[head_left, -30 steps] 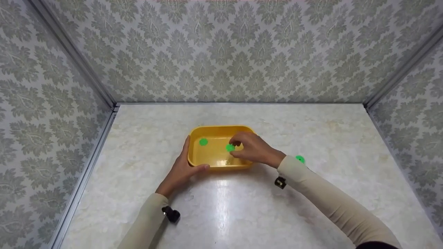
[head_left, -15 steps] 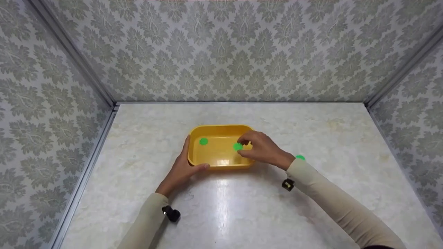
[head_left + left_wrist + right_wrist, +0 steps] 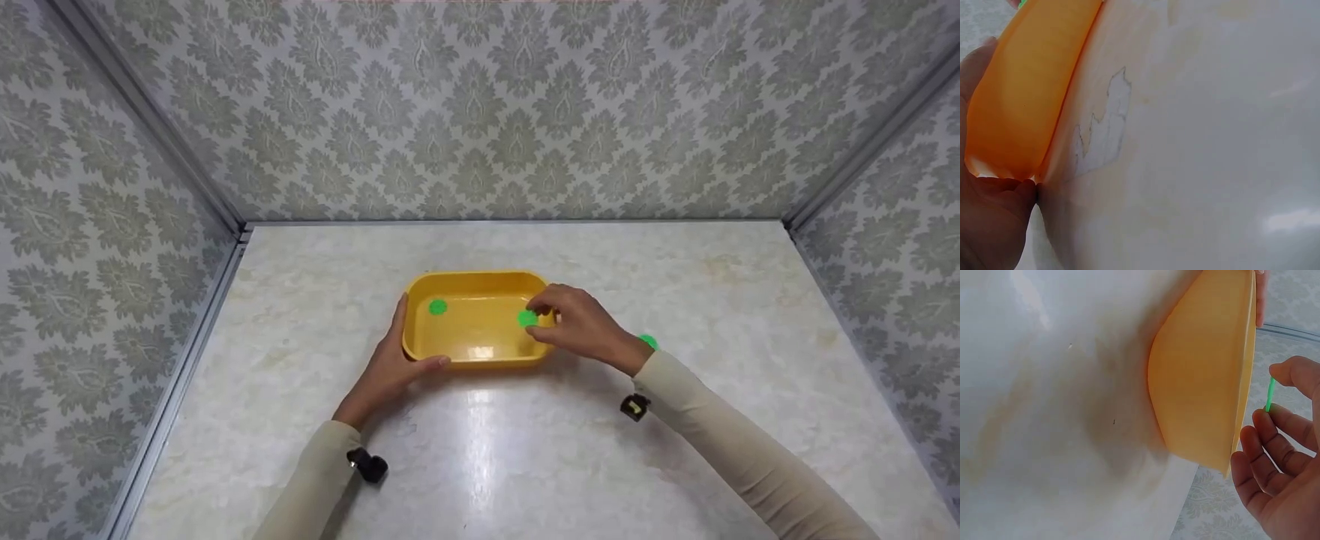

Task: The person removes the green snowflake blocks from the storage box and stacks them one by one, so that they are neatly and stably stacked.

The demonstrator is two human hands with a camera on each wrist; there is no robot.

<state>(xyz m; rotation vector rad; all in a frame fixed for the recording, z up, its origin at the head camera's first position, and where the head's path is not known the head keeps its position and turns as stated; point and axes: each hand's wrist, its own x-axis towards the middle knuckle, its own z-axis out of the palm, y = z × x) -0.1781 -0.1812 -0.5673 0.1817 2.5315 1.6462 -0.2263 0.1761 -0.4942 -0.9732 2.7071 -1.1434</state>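
A yellow rectangular plastic tub (image 3: 480, 365) sits mid-table. My left hand (image 3: 390, 366) grips its left front corner, thumb on the front rim; the left wrist view shows fingers (image 3: 1002, 208) tucked against the tub's end. Over the tub's right end, my right hand (image 3: 585, 326) pinches a thin green disc (image 3: 527, 319) between thumb and forefinger; the right wrist view has that disc (image 3: 1270, 394) edge-on, above the rim. Inside the tub, at the back left, lies another green disc (image 3: 437, 307). A third green disc (image 3: 648, 342) is on the table, partly hidden behind the right wrist.
The pale marbled table (image 3: 300, 315) is bounded by patterned walls (image 3: 480, 112) at the back and both sides. Metal framing (image 3: 180, 360) runs along the left edge. Each wrist carries a small black camera (image 3: 634, 407).
My right hand has moved rightward with the pinched disc, from over the tub's middle to near its right end. The left hand keeps its grip; the disc in the tub stays put.
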